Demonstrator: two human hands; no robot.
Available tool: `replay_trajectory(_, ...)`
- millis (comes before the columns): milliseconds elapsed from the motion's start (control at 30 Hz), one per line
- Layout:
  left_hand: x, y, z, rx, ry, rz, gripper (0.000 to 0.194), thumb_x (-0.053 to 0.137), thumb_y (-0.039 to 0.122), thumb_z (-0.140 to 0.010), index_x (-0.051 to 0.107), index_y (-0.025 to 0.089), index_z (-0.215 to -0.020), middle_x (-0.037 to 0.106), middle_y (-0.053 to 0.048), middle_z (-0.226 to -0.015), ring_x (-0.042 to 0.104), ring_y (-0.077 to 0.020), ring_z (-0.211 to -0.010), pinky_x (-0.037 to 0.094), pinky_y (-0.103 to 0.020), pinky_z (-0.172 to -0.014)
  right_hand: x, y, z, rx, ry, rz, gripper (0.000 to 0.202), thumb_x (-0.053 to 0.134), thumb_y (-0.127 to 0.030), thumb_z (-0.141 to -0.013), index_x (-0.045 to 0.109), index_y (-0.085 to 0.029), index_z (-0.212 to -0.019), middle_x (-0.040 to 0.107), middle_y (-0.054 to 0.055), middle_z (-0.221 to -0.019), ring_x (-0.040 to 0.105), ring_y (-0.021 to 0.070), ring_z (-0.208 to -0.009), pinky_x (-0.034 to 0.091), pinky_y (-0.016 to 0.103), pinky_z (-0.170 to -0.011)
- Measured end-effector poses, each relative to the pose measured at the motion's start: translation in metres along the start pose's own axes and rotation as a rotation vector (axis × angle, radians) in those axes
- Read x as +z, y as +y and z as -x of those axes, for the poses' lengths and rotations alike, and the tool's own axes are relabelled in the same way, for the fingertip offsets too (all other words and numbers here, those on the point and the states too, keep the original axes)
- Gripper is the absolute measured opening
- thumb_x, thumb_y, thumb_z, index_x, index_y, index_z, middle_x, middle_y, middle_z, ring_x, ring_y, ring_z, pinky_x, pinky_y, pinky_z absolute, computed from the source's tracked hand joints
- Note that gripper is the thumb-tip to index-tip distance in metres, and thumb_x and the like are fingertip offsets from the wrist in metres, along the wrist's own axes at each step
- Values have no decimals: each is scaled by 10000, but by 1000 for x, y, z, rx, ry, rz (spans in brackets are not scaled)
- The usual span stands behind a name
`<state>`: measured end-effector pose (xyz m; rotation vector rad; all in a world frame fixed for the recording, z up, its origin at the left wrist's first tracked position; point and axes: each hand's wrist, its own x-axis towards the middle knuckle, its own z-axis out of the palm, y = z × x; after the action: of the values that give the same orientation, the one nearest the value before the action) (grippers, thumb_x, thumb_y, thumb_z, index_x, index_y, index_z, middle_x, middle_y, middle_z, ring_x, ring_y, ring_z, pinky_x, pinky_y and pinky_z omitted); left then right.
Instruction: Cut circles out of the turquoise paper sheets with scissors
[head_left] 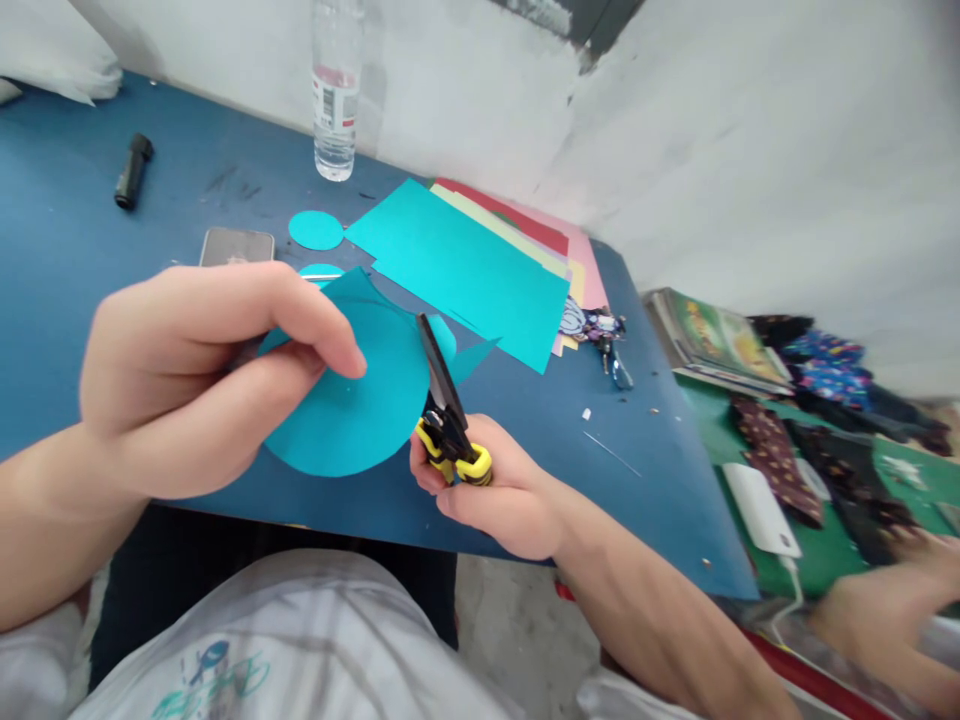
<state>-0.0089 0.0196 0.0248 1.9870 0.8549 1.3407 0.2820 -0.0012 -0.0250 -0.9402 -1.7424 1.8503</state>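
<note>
Between thumb and forefinger, my left hand point(214, 370) pinches a turquoise sheet of paper point(360, 420) with a rounded lower edge. My right hand point(495, 480) grips scissors point(446, 400) with black blades and yellow-and-black handles. The blades point up and away from me at the paper's right edge, where a partly cut strip point(474, 358) sticks out to the right. Behind the paper lies a small turquoise disc point(316, 230) on the blue table point(247, 190). Another turquoise round piece is mostly hidden by my left hand and the sheet.
Coloured paper sheets point(480, 270) lie stacked at the back right, with keys point(619, 365) beside them. A water bottle point(334, 120), a black cylinder point(135, 172) and a phone point(238, 245) stand or lie farther back. Another person's hand point(885, 620) rests by a green table point(705, 420) holding books.
</note>
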Motion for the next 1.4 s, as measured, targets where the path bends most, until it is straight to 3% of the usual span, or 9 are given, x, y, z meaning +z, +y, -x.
replay_trajectory(367, -2, -2, 3, 54, -20, -9, 312, 606, 68, -984, 827, 289, -967, 667, 27, -769, 501, -67, -552, 289, -172, -391, 3, 1, -1, -4, 28, -54, 273, 747, -50, -707, 612, -252, -830, 591, -77, -760, 441, 138, -655, 365, 328, -611)
replay_trajectory(733, -2, -1, 0, 58, -3, 12, 292, 602, 73, -971, 815, 269, -934, 649, 13, -722, 474, -98, -524, 301, -240, -405, 5, 1, -1, 39, 48, -82, 268, 753, -64, -704, 616, -255, -832, 588, -77, -739, 430, 135, -637, 356, 320, -585)
replay_trajectory(900, -2, -1, 1, 51, -5, 13, 294, 610, 77, -978, 823, 276, -943, 676, 17, -736, 494, -99, -541, 341, -240, -422, 3, 3, -1, 11, 33, -98, 261, 759, -56, -724, 630, -250, -843, 596, -71, -759, 439, 134, -651, 365, 315, -591)
replay_trajectory(1400, -1, 3, 5, -7, 38, 44, 288, 622, 88, -1007, 831, 282, -967, 665, 28, -749, 485, -79, -509, 291, -225, -388, 2, 6, 2, -26, 31, -81, 316, 700, 15, -691, 604, -253, -829, 561, -87, -746, 397, 123, -649, 327, 305, -583)
